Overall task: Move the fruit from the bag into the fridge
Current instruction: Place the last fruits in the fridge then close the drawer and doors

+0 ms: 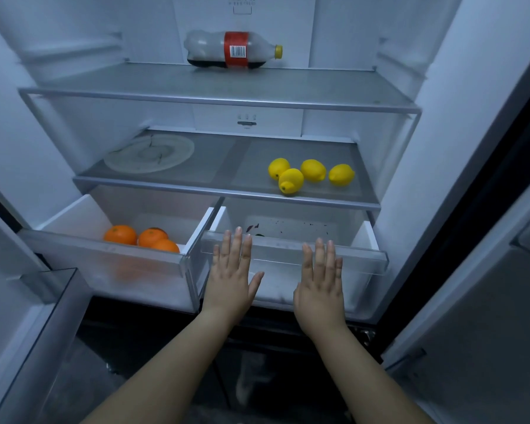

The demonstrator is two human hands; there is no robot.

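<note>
Already the fruit is sitting inside the fridge [441, 117]: four lemons [311, 174] are lying on the shelf [196, 166] just above and beyond the fingers [237, 243], and three oranges [141, 238] are resting in the left drawer [104, 261], off to the left of the fingers. The bag is showing nowhere, so whether more fruit is waiting cannot be told.

Both hands are holding nothing. The left hand [231, 276] and right hand [318, 283] are lying flat, fingers straight and slightly spread, against the clear front of the right drawer [361, 261], which is standing pulled out. Only dark specks are showing on its floor past the fingers.

Judging from this, the step in hand is shutting that drawer, near the task's end. The next move is calling for an even push from both palms, so the drawer is sliding straight rather than skewing. After that the left drawer, also standing open, is needing the same.

Farther up from the fingers, a plate [149, 154] is lying on the lemons' shelf, and a bottle [233, 50] is lying on its side on the top shelf [227, 81].
</note>
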